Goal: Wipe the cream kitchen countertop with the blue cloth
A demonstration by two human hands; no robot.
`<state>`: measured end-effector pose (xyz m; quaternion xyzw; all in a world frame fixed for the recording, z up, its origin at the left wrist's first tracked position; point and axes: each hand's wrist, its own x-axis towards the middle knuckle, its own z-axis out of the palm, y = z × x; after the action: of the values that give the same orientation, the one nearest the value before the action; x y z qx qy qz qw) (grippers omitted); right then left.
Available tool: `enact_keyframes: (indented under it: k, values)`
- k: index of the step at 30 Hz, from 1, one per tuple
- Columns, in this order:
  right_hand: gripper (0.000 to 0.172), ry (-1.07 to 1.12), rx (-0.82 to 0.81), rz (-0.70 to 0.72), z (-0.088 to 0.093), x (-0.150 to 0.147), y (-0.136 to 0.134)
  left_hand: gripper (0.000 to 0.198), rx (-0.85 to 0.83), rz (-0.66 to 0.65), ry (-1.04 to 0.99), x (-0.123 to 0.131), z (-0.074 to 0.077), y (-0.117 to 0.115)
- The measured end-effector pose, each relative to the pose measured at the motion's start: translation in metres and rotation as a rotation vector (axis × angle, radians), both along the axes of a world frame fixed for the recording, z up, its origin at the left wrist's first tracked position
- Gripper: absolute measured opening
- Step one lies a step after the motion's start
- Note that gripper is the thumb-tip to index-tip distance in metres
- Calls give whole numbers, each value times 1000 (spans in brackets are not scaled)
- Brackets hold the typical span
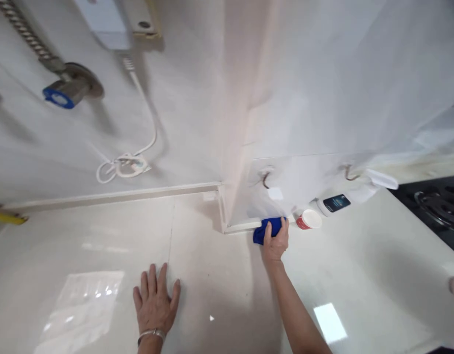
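Note:
A folded blue cloth is pressed against the foot of the wall, where a narrow white ledge meets the countertop. My right hand grips it, fingers wrapped over its right side. Just right of that hand stands a red and white paper cup. Flat on the glossy white countertop, my left hand rests with its fingers spread, holding nothing. A bracelet is on that wrist.
A white spray bottle with a dark label lies or leans beyond the cup. Farther right is a black gas stove. A valve and a coiled white cable are on the left wall. Something yellow shows far left.

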<state>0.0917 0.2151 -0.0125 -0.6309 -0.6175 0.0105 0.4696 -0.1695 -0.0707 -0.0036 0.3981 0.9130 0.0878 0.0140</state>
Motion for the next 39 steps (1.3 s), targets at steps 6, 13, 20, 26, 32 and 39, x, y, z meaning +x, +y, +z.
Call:
enact_keyframes:
  k: [6,13,20,26,32,39]
  values:
    - [54,-101,0,142,-7,-38,-29,71,-3,8,-18,3,2,1]
    - [46,-306,-24,345,-9,-96,-70,74,13,6,-10,3,-1,5]
    - [50,-363,-34,917,0,-122,-95,68,-15,20,68,3,3,5]
    - [41,-283,166,859,20,-87,-73,66,-20,26,61,1,0,1]
    - [38,-520,148,747,17,-79,-50,66,5,27,33,4,1,1]
    - [36,-788,49,688,21,-105,-51,66,38,42,-12,4,2,2]
